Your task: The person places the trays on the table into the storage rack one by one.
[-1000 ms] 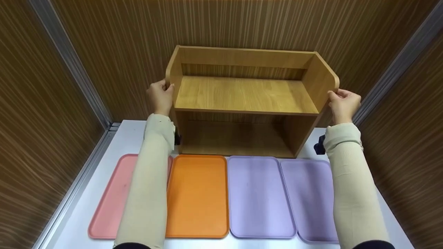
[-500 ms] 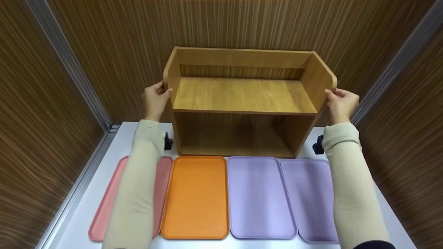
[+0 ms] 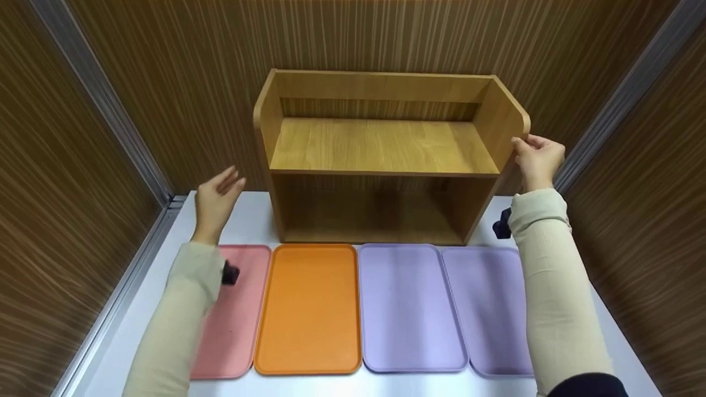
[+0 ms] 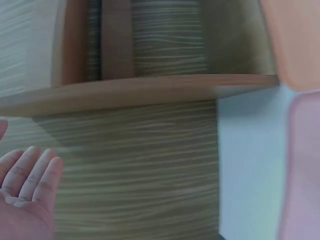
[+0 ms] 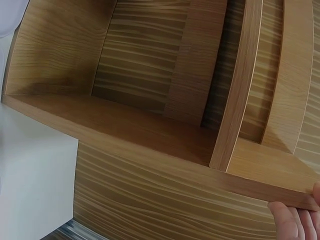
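A two-tier wooden shelf (image 3: pixel 380 146) stands upright at the back of the white table, both of its levels bare. My right hand (image 3: pixel 539 159) pinches the front edge of its right side panel between thumb and fingers; the right wrist view shows the fingertips (image 5: pixel 290 220) at that panel (image 5: pixel 150 160). Apart from the shelf, my left hand (image 3: pixel 216 201) is in the air to its left, above the pink tray (image 3: pixel 234 309), fingers loosely extended and holding nothing. In the left wrist view its fingers (image 4: pixel 37 175) are straight, below the left side panel (image 4: pixel 150 90).
In front of the shelf, an orange tray (image 3: pixel 309 309) and two purple trays (image 3: pixel 413 309) (image 3: pixel 488 309) lie in a row beside the pink one. Wood-grain walls (image 3: pixel 375 33) enclose the white table (image 3: pixel 251 207) at the back and both sides.
My left hand has let go of the shelf's left panel and moved down and left. My right hand keeps its grip on the right panel. The whole head view has shifted slightly.
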Available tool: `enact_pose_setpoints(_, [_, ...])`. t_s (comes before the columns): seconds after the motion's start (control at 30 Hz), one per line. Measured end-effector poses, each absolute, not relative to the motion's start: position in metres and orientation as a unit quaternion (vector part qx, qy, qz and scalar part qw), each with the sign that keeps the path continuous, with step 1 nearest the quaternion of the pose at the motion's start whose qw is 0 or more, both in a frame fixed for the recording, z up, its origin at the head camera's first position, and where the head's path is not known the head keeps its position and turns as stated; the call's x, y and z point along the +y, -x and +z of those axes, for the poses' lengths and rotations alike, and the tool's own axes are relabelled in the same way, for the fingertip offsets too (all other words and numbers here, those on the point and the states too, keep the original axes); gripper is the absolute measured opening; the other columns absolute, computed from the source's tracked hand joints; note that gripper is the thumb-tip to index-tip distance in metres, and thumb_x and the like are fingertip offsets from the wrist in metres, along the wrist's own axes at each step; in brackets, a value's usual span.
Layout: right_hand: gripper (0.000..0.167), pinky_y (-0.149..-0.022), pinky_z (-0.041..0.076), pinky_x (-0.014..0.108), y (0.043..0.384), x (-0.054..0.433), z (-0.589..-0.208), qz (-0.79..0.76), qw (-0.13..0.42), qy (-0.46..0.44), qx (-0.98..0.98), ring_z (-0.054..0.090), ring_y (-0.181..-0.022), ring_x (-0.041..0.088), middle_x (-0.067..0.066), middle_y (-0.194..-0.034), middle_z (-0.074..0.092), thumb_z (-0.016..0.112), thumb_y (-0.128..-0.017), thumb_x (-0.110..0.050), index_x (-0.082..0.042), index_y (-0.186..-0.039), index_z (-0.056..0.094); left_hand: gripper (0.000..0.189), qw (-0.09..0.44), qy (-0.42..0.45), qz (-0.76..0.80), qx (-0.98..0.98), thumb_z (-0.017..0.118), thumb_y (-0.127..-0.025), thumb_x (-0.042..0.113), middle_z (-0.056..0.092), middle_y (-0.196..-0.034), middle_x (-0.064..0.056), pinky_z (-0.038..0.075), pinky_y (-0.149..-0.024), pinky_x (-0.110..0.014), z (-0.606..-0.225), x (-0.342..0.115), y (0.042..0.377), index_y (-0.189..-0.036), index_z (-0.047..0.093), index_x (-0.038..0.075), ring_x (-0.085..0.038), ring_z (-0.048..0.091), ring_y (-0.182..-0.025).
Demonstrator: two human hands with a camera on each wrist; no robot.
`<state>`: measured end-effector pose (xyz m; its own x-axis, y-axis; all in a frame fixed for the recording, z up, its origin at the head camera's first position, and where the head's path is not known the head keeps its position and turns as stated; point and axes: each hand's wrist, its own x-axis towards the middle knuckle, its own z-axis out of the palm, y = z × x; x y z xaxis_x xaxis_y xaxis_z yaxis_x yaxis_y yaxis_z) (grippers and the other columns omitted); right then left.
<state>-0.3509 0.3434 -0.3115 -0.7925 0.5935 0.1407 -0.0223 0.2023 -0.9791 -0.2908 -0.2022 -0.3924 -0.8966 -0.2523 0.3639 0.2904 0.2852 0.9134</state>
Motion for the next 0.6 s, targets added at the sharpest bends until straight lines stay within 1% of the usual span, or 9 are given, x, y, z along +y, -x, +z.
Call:
enact_pose_setpoints(0.1, [0.034, -0.049, 0.046, 0.012, 0.351, 0.344, -0.312, 0.611, 0.254, 0.188, -0.726, 0.058, -0.059, -0.001, -0.015, -0.062, 0.063, 0.070, -0.081, -0.010, 0.004, -0.111, 0.067, 0.045, 0.208, -0.003, -0.599, -0.773, 0.064, -0.087, 0.003, 0.055, -0.124, -0.029, 0.046, -0.093, -0.023, -0.403, -0.211, 0.267, -0.127, 0.051, -0.012, -0.035, 0.055, -0.116])
enact_pose_setpoints(0.17, [0.037, -0.050, 0.047, 0.012, 0.351, 0.344, -0.312, 0.618, 0.252, 0.186, -0.721, 0.058, -0.060, -0.001, -0.013, -0.066, 0.066, 0.070, -0.080, -0.010, 0.005, -0.114, 0.065, 0.045, 0.194, -0.016, -0.595, -0.780, 0.063, -0.088, 0.003, 0.053, -0.127, -0.028, 0.046, -0.092, -0.019, -0.412, -0.219, 0.255, -0.129, 0.049, -0.012, -0.036, 0.053, -0.117])
enact_pose_setpoints(0.23, [0.038, -0.051, 0.048, 0.012, 0.350, 0.345, -0.312, 0.624, 0.249, 0.183, -0.717, 0.059, -0.061, -0.001, -0.011, -0.069, 0.067, 0.070, -0.080, -0.009, 0.006, -0.115, 0.064, 0.047, 0.182, -0.028, -0.594, -0.783, 0.063, -0.089, 0.006, 0.052, -0.130, -0.027, 0.045, -0.092, -0.016, -0.429, -0.232, 0.250, -0.131, 0.048, -0.010, -0.035, 0.051, -0.120])
enact_pose_setpoints(0.27, [0.038, -0.051, 0.048, 0.012, 0.350, 0.344, -0.312, 0.627, 0.249, 0.182, -0.716, 0.059, -0.062, -0.001, -0.009, -0.072, 0.069, 0.070, -0.080, -0.009, 0.006, -0.115, 0.064, 0.048, 0.177, -0.036, -0.592, -0.785, 0.063, -0.089, 0.008, 0.052, -0.131, -0.025, 0.044, -0.092, -0.015, -0.438, -0.239, 0.249, -0.132, 0.048, -0.008, -0.032, 0.052, -0.120])
enact_pose_setpoints(0.33, [0.038, -0.052, 0.048, 0.012, 0.350, 0.344, -0.312, 0.630, 0.250, 0.181, -0.713, 0.059, -0.062, -0.001, -0.009, -0.072, 0.069, 0.070, -0.080, -0.009, 0.005, -0.115, 0.065, 0.049, 0.172, -0.044, -0.590, -0.788, 0.064, -0.089, 0.009, 0.052, -0.132, -0.023, 0.044, -0.091, -0.013, -0.450, -0.248, 0.243, -0.133, 0.048, -0.006, -0.021, 0.055, -0.118])
enact_pose_setpoints(0.47, [0.037, -0.053, 0.048, 0.013, 0.349, 0.343, -0.312, 0.636, 0.255, 0.179, -0.706, 0.059, -0.063, 0.001, -0.008, -0.073, 0.069, 0.071, -0.080, -0.009, 0.006, -0.113, 0.065, 0.052, 0.165, -0.060, -0.574, -0.800, 0.064, -0.089, 0.011, 0.051, -0.135, -0.019, 0.043, -0.091, -0.011, -0.476, -0.268, 0.232, -0.136, 0.046, -0.003, -0.018, 0.053, -0.120])
enact_pose_setpoints(0.5, [0.037, -0.053, 0.048, 0.013, 0.349, 0.343, -0.312, 0.636, 0.255, 0.179, -0.706, 0.059, -0.064, 0.001, -0.009, -0.071, 0.067, 0.071, -0.080, -0.009, 0.006, -0.113, 0.065, 0.053, 0.163, -0.061, -0.569, -0.804, 0.064, -0.089, 0.011, 0.049, -0.136, -0.018, 0.042, -0.091, -0.011, -0.481, -0.272, 0.227, -0.137, 0.045, -0.002, -0.019, 0.052, -0.121])
enact_pose_setpoints(0.57, [0.038, -0.053, 0.048, 0.013, 0.349, 0.343, -0.313, 0.636, 0.255, 0.178, -0.706, 0.059, -0.064, 0.001, -0.011, -0.070, 0.066, 0.071, -0.080, -0.008, 0.006, -0.114, 0.065, 0.054, 0.164, -0.068, -0.546, -0.818, 0.064, -0.090, 0.012, 0.049, -0.137, -0.015, 0.042, -0.093, -0.012, -0.497, -0.282, 0.220, -0.138, 0.045, 0.000, -0.029, 0.048, -0.125])
enact_pose_setpoints(0.6, [0.038, -0.052, 0.048, 0.012, 0.348, 0.343, -0.313, 0.637, 0.255, 0.178, -0.705, 0.059, -0.064, 0.000, -0.012, -0.068, 0.065, 0.070, -0.080, -0.008, 0.007, -0.115, 0.064, 0.053, 0.165, -0.075, -0.534, -0.826, 0.064, -0.090, 0.012, 0.049, -0.137, -0.015, 0.042, -0.094, -0.015, -0.504, -0.286, 0.216, -0.138, 0.045, 0.001, -0.029, 0.048, -0.125])
